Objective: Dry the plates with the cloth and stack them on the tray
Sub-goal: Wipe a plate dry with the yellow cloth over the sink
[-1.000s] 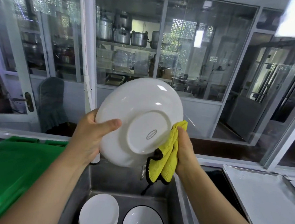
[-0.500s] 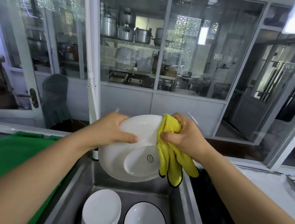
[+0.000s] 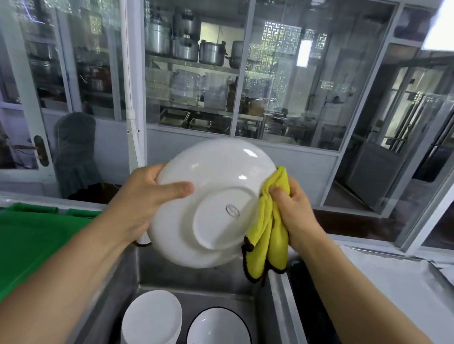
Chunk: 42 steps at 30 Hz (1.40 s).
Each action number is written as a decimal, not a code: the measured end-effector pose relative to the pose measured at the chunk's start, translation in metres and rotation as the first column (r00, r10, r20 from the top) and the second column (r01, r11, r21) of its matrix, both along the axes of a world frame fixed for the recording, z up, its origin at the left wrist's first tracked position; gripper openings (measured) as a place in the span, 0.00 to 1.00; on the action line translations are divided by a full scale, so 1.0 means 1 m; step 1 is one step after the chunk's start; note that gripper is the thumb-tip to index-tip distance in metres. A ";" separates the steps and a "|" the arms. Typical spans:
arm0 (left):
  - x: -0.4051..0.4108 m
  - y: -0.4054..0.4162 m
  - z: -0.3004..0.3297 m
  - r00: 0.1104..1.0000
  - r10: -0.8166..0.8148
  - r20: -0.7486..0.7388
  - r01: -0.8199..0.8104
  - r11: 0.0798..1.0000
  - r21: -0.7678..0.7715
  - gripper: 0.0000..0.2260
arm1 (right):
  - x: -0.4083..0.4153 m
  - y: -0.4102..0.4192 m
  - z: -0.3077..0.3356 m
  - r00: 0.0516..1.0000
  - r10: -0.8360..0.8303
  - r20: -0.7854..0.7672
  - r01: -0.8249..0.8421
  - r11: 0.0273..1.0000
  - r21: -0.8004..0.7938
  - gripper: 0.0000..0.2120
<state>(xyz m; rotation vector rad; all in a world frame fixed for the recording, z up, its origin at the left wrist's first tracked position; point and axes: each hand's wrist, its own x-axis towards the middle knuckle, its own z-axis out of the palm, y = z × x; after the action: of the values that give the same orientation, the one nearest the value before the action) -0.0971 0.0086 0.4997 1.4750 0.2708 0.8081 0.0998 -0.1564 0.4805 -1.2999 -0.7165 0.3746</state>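
Observation:
A white plate (image 3: 214,181) is held up over the sink, tilted with its underside toward me. My left hand (image 3: 142,203) grips its left rim, thumb across the back. My right hand (image 3: 296,212) holds a yellow cloth (image 3: 268,240) with black edging against the plate's right rim; the cloth hangs down below the hand. In the steel sink (image 3: 211,282) below lie a stack of white plates (image 3: 151,323) and a dark-rimmed white bowl (image 3: 218,336). A green tray (image 3: 10,250) lies at the left.
A metal tray lined with white (image 3: 401,288) sits on the counter at the right. A dark gap (image 3: 310,300) runs between it and the sink. Glass partitions (image 3: 282,81) and a white pipe (image 3: 129,82) stand beyond the counter.
The plate dropped low and tilted half a second ago, and is now raised again with its underside toward me. The right hand with the cloth stays at the right rim.

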 end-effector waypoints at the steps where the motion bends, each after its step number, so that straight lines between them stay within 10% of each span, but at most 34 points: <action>1: 0.001 0.001 0.000 0.997 0.010 0.078 -0.006 0.999 -0.053 0.23 | -0.004 0.004 -0.011 0.990 -0.027 -0.136 0.033 0.999 0.043 0.07; 6: 0.009 0.001 -0.014 0.985 -0.016 0.172 0.053 0.974 -0.218 0.23 | -0.015 0.020 -0.025 0.852 -0.013 -0.523 0.098 0.986 0.135 0.16; 13: -0.002 0.021 0.003 0.976 -0.192 -0.103 0.185 0.980 -0.079 0.42 | -0.006 -0.005 0.007 0.987 -0.025 -0.159 0.018 0.999 -0.043 0.04; 17: 0.001 0.009 -0.009 0.993 -0.116 -0.037 0.110 0.985 -0.129 0.25 | -0.011 -0.007 0.031 0.988 0.006 0.152 0.022 0.982 -0.186 0.11; 21: 0.007 -0.003 -0.011 0.994 -0.108 -0.020 0.105 0.988 -0.116 0.11 | -0.021 0.013 0.060 0.545 -0.004 0.838 0.352 0.908 -0.225 0.29; 24: 0.012 -0.012 -0.011 0.994 -0.111 -0.001 0.110 0.983 -0.147 0.13 | -0.026 0.025 0.075 0.219 0.037 0.975 0.487 0.862 -0.143 0.34; 27: 0.008 -0.010 -0.010 0.994 -0.100 0.049 0.107 0.975 -0.197 0.12 | -0.008 0.023 0.075 0.326 0.013 0.945 0.472 0.864 -0.175 0.29; 33: 0.001 -0.002 -0.009 0.981 0.069 0.180 -0.003 0.940 -0.341 0.19 | -0.004 -0.001 0.014 0.856 -0.196 0.478 0.248 0.968 -0.047 0.18; 36: 0.005 -0.005 -0.009 0.969 0.100 0.226 0.001 0.912 -0.409 0.19 | -0.019 0.003 -0.010 0.811 -0.409 0.419 0.406 0.908 0.101 0.12; 42: 0.010 -0.012 -0.012 0.965 0.165 0.205 -0.082 0.930 -0.358 0.21 | -0.036 0.010 0.007 0.408 -0.511 0.757 0.497 0.819 0.285 0.15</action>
<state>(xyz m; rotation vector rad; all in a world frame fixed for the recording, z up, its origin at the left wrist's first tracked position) -0.0867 -0.0031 0.4874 1.0285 0.3145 0.9728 0.0633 -0.1463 0.4874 -1.5930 -1.0187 -0.8267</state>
